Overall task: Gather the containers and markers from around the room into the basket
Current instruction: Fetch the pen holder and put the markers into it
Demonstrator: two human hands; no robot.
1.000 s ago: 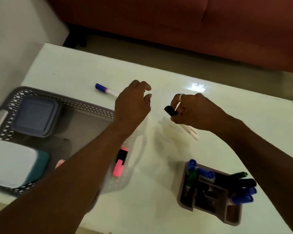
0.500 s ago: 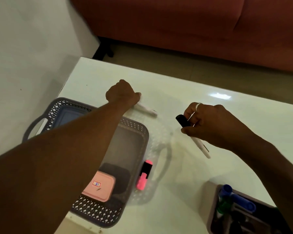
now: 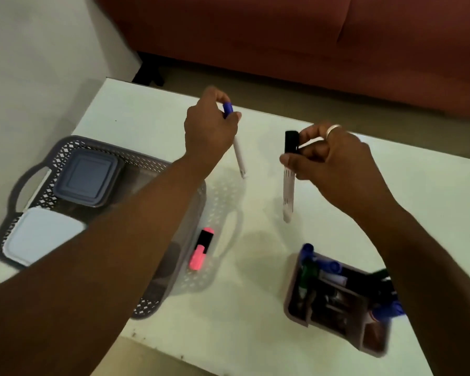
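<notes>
My left hand grips a white marker with a blue cap, lifted off the table with its tip pointing down. My right hand holds a white marker with a black cap, also hanging tip down above the table. To the left, the grey lattice basket stands under my left forearm. It holds a dark blue lidded container and a white-lidded container. A pink highlighter lies by the basket's right wall.
A brown organiser tray full of blue, green and black markers stands at the right front of the white table. A red sofa runs behind the table. A pale wall is at the left.
My left hand closed on the blue-capped marker lying beyond the basket and lifted it off the table. My right hand raised the black-capped marker more upright.
</notes>
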